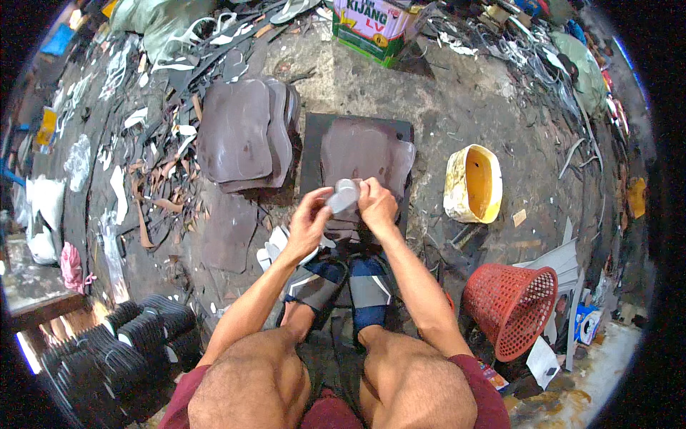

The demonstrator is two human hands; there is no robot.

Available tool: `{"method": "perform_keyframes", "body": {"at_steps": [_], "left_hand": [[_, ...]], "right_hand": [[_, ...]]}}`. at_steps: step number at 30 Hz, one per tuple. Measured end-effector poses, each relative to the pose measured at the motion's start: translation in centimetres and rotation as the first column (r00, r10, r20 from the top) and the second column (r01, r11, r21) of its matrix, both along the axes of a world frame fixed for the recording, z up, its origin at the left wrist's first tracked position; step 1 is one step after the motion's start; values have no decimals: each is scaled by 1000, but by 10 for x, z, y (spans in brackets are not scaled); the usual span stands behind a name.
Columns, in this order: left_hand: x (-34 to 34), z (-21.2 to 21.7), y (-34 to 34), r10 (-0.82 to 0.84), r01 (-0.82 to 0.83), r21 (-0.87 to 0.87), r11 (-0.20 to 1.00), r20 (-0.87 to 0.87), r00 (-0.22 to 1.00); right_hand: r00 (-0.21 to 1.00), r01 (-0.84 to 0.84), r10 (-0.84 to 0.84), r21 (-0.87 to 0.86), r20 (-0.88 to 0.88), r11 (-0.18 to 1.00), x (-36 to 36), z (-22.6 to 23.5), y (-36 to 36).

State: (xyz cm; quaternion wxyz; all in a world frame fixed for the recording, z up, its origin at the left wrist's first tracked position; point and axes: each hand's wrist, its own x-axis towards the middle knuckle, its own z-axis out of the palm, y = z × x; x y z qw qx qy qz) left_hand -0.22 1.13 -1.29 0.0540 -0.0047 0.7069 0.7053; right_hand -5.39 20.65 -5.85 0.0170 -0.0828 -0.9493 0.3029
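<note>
Above a dark board, my left hand (309,220) and my right hand (377,205) come together at a small pale grey, round-ended piece (344,194), slightly blurred. The fingers of both hands are closed at its edges. Beneath it lie brown, wavy-edged sheets (357,150) on the black board (312,143). Several white, rounded cut pieces (273,247) lie by my left wrist, partly hidden by the forearm. My feet, in dark sandals with grey straps (314,287), rest just below the board.
A stack of brown sheets (236,132) lies left of the board. To the right stand a yellowed tub (457,186) and a tilted red basket (493,307). A square tin (368,32) is at the far side. Scraps (161,171) litter the left floor, near black soles (107,357).
</note>
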Motion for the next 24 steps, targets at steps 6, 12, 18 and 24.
{"method": "perform_keyframes", "body": {"at_steps": [6, 12, 18, 24], "left_hand": [[-25, -45, 6, -61, 72, -64, 995, 153, 986], [-24, -44, 0, 14, -24, 38, 999, 244, 970], [1, -14, -2, 198, -295, 195, 935, 400, 895], [50, 22, -37, 137, -112, -314, 943, 58, 989]], "right_hand": [[906, 338, -288, 117, -311, 934, -88, 27, 93], [600, 254, -48, 133, -799, 958, -146, 235, 169], [728, -41, 256, 332, -636, 942, -67, 201, 85], [941, -336, 328, -311, -78, 889, 71, 76, 5]]}}
